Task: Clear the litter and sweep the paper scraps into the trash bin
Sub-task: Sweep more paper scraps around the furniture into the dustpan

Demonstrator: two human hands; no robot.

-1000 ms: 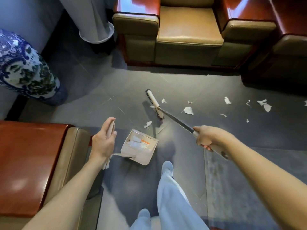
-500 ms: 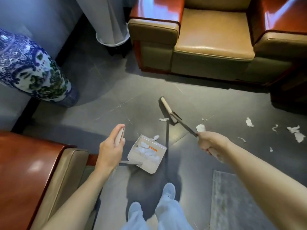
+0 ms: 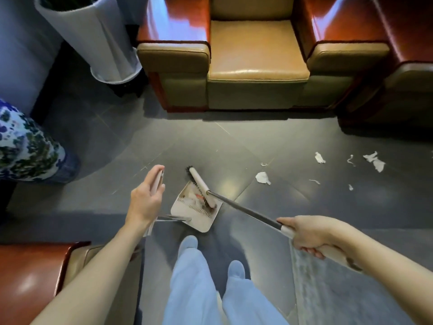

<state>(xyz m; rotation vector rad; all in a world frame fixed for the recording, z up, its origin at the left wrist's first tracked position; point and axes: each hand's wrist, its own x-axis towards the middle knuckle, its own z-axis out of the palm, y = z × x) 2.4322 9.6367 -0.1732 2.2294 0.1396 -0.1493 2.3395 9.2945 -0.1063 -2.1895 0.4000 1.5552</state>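
Partway done, I judge. The left hand holds the dustpan handle, and the right hand grips the broom, its head in the pan over gathered scraps. Loose scraps lie on the floor to the right; emptying is left.

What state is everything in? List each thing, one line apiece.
dustpan, resting on the floor, litter inside.
broom, head lowered at the dustpan's mouth.
left hand, gripping the dustpan's upright handle.
right hand, gripping the broom's handle.
loose scraps, lying unswept on the floor, right of the dustpan.
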